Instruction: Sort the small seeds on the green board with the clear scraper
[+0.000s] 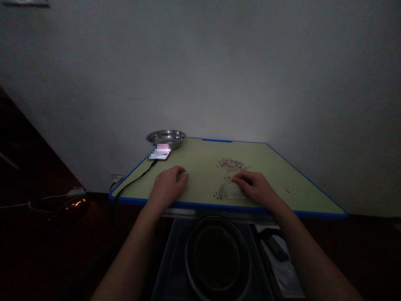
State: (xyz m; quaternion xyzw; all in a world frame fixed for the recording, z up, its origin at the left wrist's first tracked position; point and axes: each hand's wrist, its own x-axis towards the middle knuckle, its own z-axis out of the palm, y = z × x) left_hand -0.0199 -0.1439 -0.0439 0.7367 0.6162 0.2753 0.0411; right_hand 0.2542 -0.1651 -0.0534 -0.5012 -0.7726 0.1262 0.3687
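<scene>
My left hand (168,185) rests knuckles-up on the green table top (200,161), its fingers curled under and nothing visible in them. My right hand (255,187) lies near the table's front edge with its fingertips pressed together beside a small pale heap of grains (231,190). A scatter of small dark seeds (232,164) is spread just beyond that heap. What the right fingertips pinch is too small to see.
A steel bowl (166,136) stands at the table's far left corner, a phone (160,153) with a black cable (133,181) in front of it. Below the blue front edge, a dark round bowl (216,256) sits in a tray (172,261). A wall rises behind.
</scene>
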